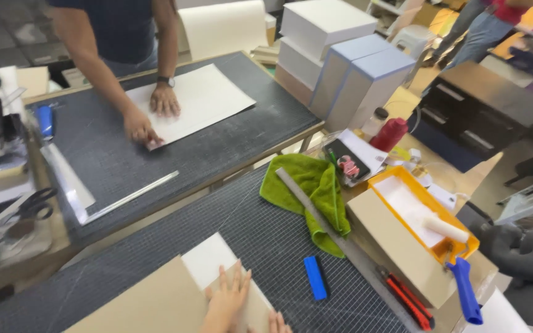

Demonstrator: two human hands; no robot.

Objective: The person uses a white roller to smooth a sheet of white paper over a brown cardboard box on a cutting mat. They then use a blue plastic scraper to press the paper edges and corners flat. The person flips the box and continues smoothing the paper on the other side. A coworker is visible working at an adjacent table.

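On gridded cutting mat (pixel 279 246), tan board (pixel 155 302)

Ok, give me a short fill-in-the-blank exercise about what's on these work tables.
1. The cloth beside the long metal ruler is ____.
2. The paint roller rests in a tray coloured ____.
3. The person's left hand presses flat on a sheet of ____.

Missing words: green; orange; cardboard
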